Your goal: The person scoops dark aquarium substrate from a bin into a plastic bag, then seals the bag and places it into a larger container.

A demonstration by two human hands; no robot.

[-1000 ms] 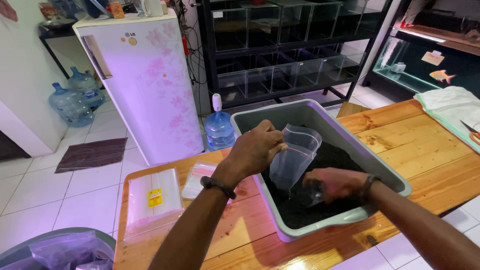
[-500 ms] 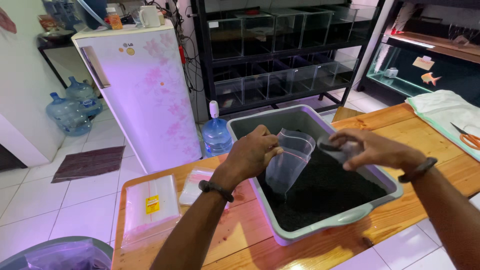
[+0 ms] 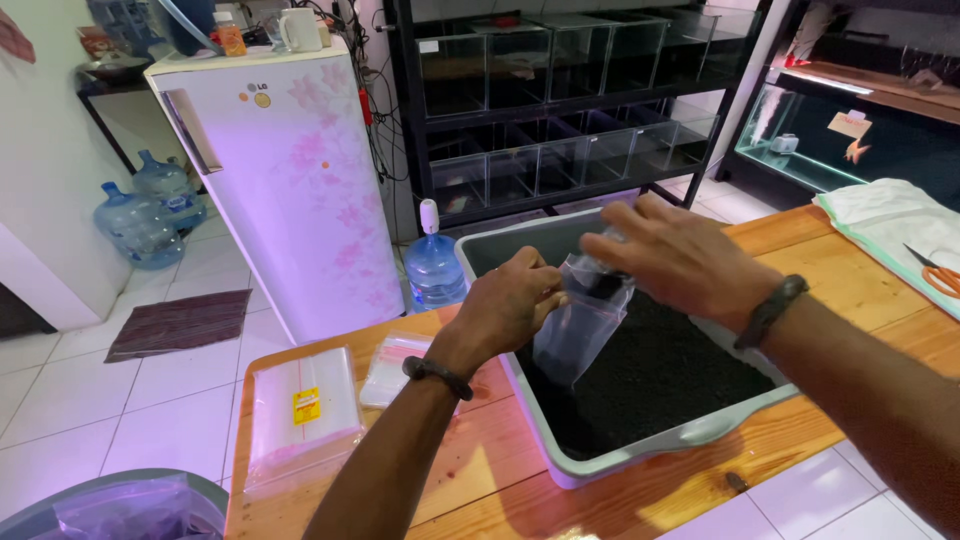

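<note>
The clear plastic bag [image 3: 583, 322] hung over the grey tray [image 3: 640, 462], pinched at its mouth by both hands, with some dark grains showing inside near the top. The tray sat on a wooden table [image 3: 480, 470] and held a bed of black granules [image 3: 650, 370].

At the far left, two blue water jugs [image 3: 140, 222] stood on the white tiled floor, with a dark striped mat [image 3: 178, 322] lying nearer. On the near left end of the table lay one stack of clear bags [image 3: 302, 410] with a yellow label, and just right of it a smaller packet of bags [image 3: 393, 365]. Behind them stood a white fridge [image 3: 290, 190] with a pink flower pattern, and a third water jug [image 3: 434, 268] sat on the floor beside it.

The left hand [image 3: 510, 305] was clenched on the bag's left edge. The right hand [image 3: 680, 258] gripped the bag's upper right edge with its fingers curled over the opening. Each wrist wore one dark band.

Beyond the tray, a black rack [image 3: 560, 110] held rows of empty glass tanks. At the far right, one lit aquarium [image 3: 850, 140] showed an orange fish, and a white cloth [image 3: 890, 225] with one pair of orange-handled scissors [image 3: 935, 272] lay on the table's right end.
</note>
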